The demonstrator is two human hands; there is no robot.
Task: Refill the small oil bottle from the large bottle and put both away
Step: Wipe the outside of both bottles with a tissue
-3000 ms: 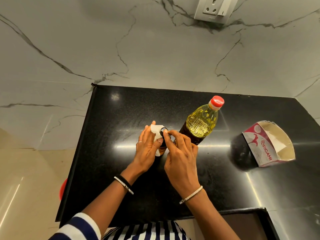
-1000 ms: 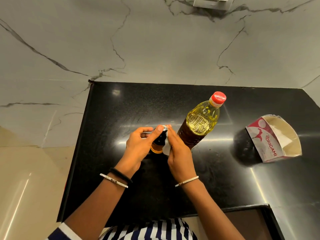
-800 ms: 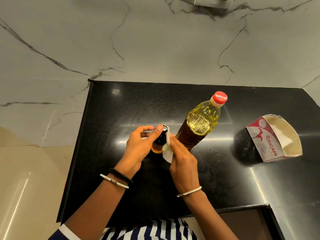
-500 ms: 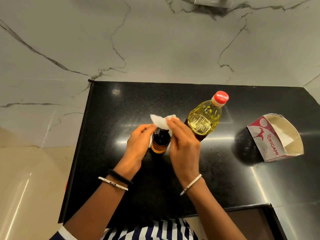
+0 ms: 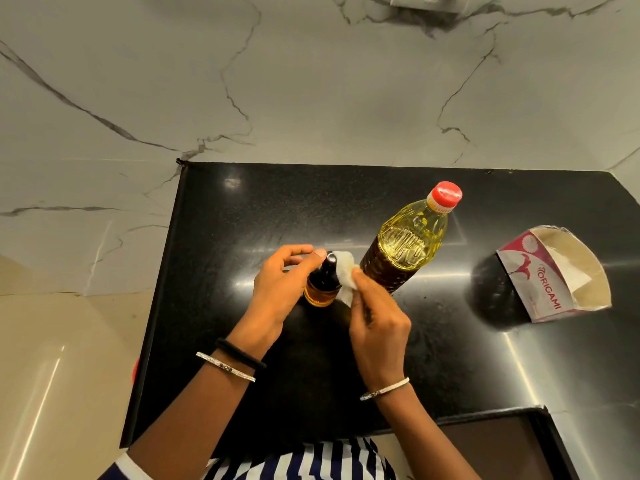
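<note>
Black polished stone forms the countertop (image 5: 346, 209), which is backed by a veined marble wall (image 5: 311, 81). An open tissue carton (image 5: 554, 275) marked ORIGAMI is seen at the right of the counter, well apart from the bottles, and its position is unchanged from half a second ago. The large oil bottle (image 5: 405, 247) is stood upright near the centre of the counter with its red cap (image 5: 445, 194) fitted; it has not been moved. The small oil bottle (image 5: 323, 284) is stood upright just to the left of the large one, with amber oil visible in its lower part and its dark cap (image 5: 331, 258) in place.

The left hand (image 5: 282, 287) is held beside the small bottle, its fingers loosely curled and the thumb tip laid against the cap; the bottle body is not gripped. The right hand (image 5: 375, 318) is pinched shut on a white tissue (image 5: 344, 275). Half a second ago the tissue was held raised above the cap, at the far side of the bottle. It has since been brought down and is now pressed against the right side of the bottle's neck and shoulder, between the two bottles.
</note>
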